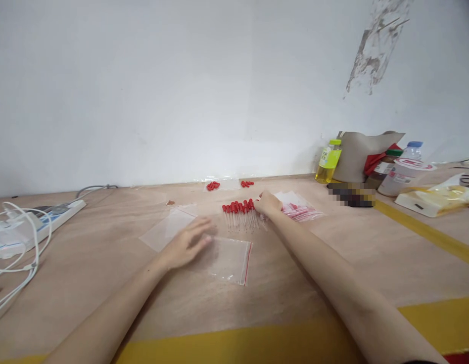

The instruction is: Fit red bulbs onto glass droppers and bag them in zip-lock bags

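Note:
Several droppers (pixel 240 215) with red bulbs and thin clear tubes lie side by side in a row on the table. At the row's right end is my right hand (pixel 269 203), its fingers curled together; what lies between them is hidden. My left hand (pixel 187 244) has its fingers apart and slightly blurred, over the left end of a flat clear zip bag (pixel 230 258) with a red seal line. Left of that hand, more clear bags (pixel 158 232) overlap. To the right of my right hand, a pile of bags (pixel 302 212) shows red and pink through the plastic.
Two small groups of red bulbs (pixel 213 186) lie near the wall on clear plastic (pixel 230 184). A power strip (pixel 60 220) with white cables (pixel 35 253) is at left. On the right stand a yellow bottle (pixel 328 164), a tub (pixel 403 177) and a tissue pack (pixel 437 197).

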Demonstrator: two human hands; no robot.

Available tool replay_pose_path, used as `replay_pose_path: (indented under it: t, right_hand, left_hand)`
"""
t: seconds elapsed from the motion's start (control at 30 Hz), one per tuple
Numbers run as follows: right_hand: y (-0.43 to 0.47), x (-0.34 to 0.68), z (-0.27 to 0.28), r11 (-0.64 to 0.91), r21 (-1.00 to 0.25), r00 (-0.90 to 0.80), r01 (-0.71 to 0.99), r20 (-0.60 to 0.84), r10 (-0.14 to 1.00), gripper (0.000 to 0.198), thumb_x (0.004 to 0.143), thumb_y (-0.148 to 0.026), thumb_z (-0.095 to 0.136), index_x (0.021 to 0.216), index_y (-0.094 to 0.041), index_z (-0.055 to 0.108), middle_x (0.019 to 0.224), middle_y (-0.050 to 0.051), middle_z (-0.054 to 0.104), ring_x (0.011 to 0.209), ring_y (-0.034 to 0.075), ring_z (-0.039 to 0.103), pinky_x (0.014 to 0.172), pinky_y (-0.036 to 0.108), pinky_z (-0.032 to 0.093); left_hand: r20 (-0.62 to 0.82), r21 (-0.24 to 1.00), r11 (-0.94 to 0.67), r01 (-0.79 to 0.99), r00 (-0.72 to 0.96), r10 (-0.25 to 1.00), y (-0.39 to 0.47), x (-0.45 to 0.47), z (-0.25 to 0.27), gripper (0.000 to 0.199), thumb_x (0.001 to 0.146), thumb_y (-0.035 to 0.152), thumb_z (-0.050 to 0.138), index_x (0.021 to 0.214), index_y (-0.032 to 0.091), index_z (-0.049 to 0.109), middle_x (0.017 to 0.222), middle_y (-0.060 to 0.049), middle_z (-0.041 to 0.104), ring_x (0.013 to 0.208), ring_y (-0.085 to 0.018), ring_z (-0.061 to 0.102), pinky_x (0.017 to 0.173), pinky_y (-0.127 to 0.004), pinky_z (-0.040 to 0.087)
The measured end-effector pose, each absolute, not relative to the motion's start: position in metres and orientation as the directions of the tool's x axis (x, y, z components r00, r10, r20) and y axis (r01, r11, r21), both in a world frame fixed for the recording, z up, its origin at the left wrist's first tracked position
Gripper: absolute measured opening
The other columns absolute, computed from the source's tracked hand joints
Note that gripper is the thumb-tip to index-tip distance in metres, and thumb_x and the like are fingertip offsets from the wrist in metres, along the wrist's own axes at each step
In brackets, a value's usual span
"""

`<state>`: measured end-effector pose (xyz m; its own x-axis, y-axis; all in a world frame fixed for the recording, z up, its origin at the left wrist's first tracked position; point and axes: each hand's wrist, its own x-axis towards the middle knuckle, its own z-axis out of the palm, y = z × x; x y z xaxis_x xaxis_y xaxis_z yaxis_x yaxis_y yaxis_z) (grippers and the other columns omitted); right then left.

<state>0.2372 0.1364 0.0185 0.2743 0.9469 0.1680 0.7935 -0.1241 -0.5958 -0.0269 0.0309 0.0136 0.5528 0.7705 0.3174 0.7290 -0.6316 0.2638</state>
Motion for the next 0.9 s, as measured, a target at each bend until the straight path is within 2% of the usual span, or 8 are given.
replay_pose_path:
  t: [0.03, 0.1, 0.27, 0.3, 0.4, 0.53, 0.73, 0.9]
  right_hand:
    - [0.135, 0.239, 0.020, -0.091, -0.628, 0.262, 0.773, 0.185, 0.947, 0.029, 0.065, -0.023, 0.055, 0.092, -0.014, 0.060, 0.092, 0.014, 0.063, 0.092, 0.028, 0.058, 0.074, 0.037, 0.044]
    - [0.132, 0.244, 0.025, -0.005, -0.694, 0.215, 0.720, 0.217, 0.952, 0.023, 0.067, -0.018, 0.051, 0.088, -0.015, 0.060, 0.087, 0.010, 0.064, 0.089, 0.023, 0.059, 0.073, 0.032, 0.045]
    - [0.103, 0.266, 0.029, 0.191, -0.836, 0.122, 0.514, 0.292, 0.948, 0.021, 0.074, -0.018, 0.044, 0.093, -0.017, 0.053, 0.086, 0.002, 0.062, 0.071, 0.011, 0.061, 0.064, 0.022, 0.048]
    - [0.092, 0.270, 0.026, 0.225, -0.867, 0.124, 0.444, 0.309, 0.943, 0.021, 0.075, -0.021, 0.045, 0.095, -0.018, 0.050, 0.086, 0.002, 0.061, 0.069, 0.010, 0.061, 0.063, 0.022, 0.049]
    - [0.059, 0.279, 0.010, 0.296, -0.955, 0.168, 0.009, 0.293, 0.941, 0.025, 0.069, -0.032, 0.055, 0.088, -0.021, 0.045, 0.074, -0.002, 0.057, 0.057, 0.010, 0.057, 0.056, 0.026, 0.051]
    - [0.030, 0.276, -0.013, 0.217, -0.946, 0.199, -0.242, 0.171, 0.965, 0.039, 0.058, -0.041, 0.067, 0.077, -0.023, 0.039, 0.059, -0.008, 0.049, 0.049, 0.010, 0.055, 0.052, 0.028, 0.051]
    - [0.029, 0.264, -0.020, 0.232, -0.926, 0.185, -0.298, 0.183, 0.966, 0.044, 0.058, -0.042, 0.069, 0.080, -0.022, 0.036, 0.064, -0.009, 0.051, 0.052, 0.009, 0.056, 0.054, 0.028, 0.052]
    - [0.031, 0.264, -0.022, 0.225, -0.924, 0.205, -0.309, 0.166, 0.965, 0.044, 0.058, -0.040, 0.069, 0.079, -0.022, 0.035, 0.064, -0.010, 0.050, 0.052, 0.008, 0.056, 0.054, 0.027, 0.052]
  left_hand:
    - [0.242, 0.250, -0.702, 0.667, 0.659, 0.712, 0.022, -0.021, 0.013, 0.041, 0.089, 0.041, 0.034, 0.125, 0.024, 0.044, 0.139, -0.001, 0.032, 0.128, -0.019, 0.025, 0.105, -0.037, 0.024]
    - [0.145, 0.226, -0.764, 0.604, 0.755, 0.639, 0.006, -0.009, 0.010, 0.047, 0.088, 0.045, 0.036, 0.131, 0.027, 0.034, 0.142, -0.001, 0.023, 0.131, -0.021, 0.017, 0.106, -0.042, 0.017]
    - [0.001, 0.222, -0.675, 0.703, 0.692, 0.722, -0.011, 0.014, 0.000, 0.055, 0.087, 0.052, 0.030, 0.136, 0.030, 0.020, 0.145, -0.002, 0.009, 0.132, -0.026, 0.005, 0.105, -0.048, 0.011]
    - [-0.004, 0.223, -0.655, 0.722, 0.673, 0.740, -0.012, 0.017, 0.000, 0.054, 0.087, 0.053, 0.028, 0.136, 0.030, 0.019, 0.145, -0.003, 0.008, 0.132, -0.027, 0.004, 0.105, -0.049, 0.011]
    - [-0.021, 0.227, -0.625, 0.747, 0.645, 0.764, -0.017, 0.022, 0.001, 0.055, 0.088, 0.053, 0.025, 0.137, 0.029, 0.017, 0.144, -0.005, 0.007, 0.131, -0.029, 0.002, 0.104, -0.052, 0.010]
    - [0.008, 0.216, -0.617, 0.756, 0.631, 0.776, -0.021, 0.025, 0.002, 0.057, 0.087, 0.054, 0.028, 0.137, 0.028, 0.020, 0.144, -0.007, 0.010, 0.131, -0.031, 0.004, 0.102, -0.053, 0.012]
    - [0.100, 0.155, -0.640, 0.752, 0.633, 0.768, -0.019, 0.023, -0.002, 0.056, 0.085, 0.056, 0.030, 0.134, 0.029, 0.029, 0.142, -0.006, 0.024, 0.130, -0.028, 0.018, 0.103, -0.048, 0.017]
    - [0.158, 0.130, -0.661, 0.740, 0.642, 0.750, -0.017, 0.026, 0.002, 0.054, 0.083, 0.057, 0.034, 0.129, 0.029, 0.038, 0.133, -0.008, 0.038, 0.120, -0.029, 0.033, 0.097, -0.049, 0.025]
